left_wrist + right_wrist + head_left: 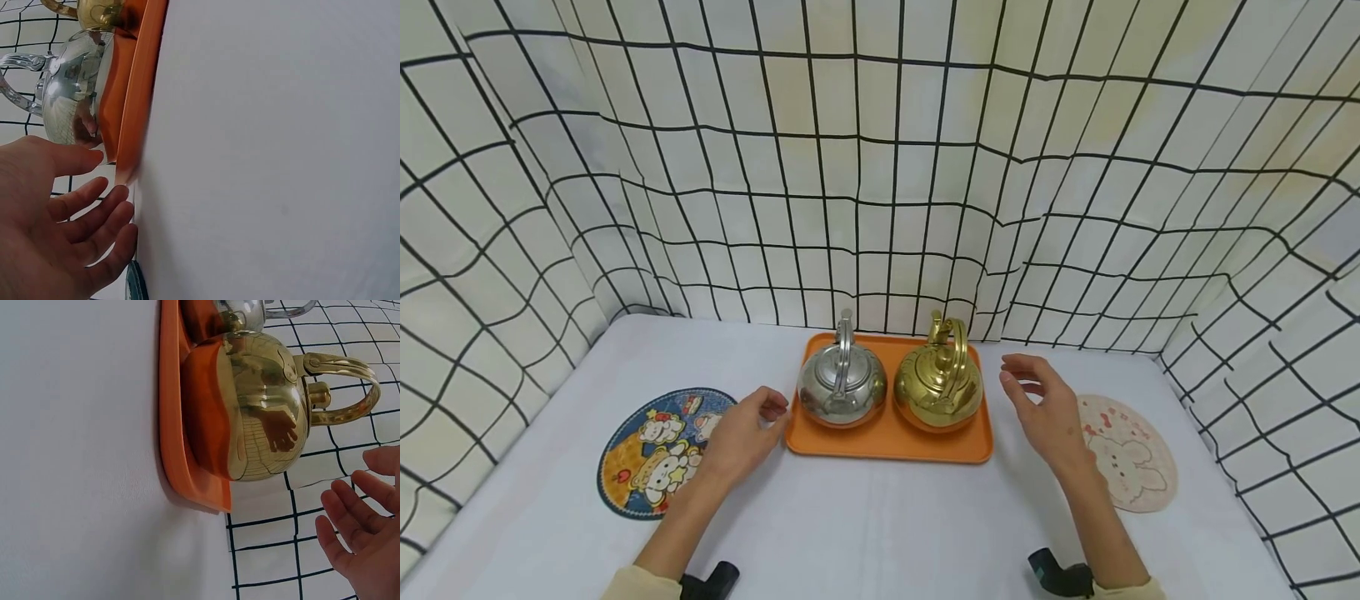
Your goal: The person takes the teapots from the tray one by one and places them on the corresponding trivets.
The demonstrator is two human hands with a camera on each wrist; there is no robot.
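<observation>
Side by side on an orange tray (887, 448) stand a silver teapot (842, 383) and a gold teapot (938, 385), each with an arched handle over its lid. My left hand (747, 435) is at the tray's left edge, beside the silver teapot, fingers loosely bent around nothing. In the left wrist view, the left hand's fingertips (119, 194) are right by the tray's end. To the right of the gold teapot my right hand (1043, 408) hovers with relaxed, spread fingers, apart from the tray and holding nothing.
A round blue mat with cartoon bears (658, 467) lies at the left, partly under the left forearm in view. On the right is a round pale pink mat with a rabbit drawing (1131, 462). White cloth with a black grid (880, 167) hangs behind and along both sides.
</observation>
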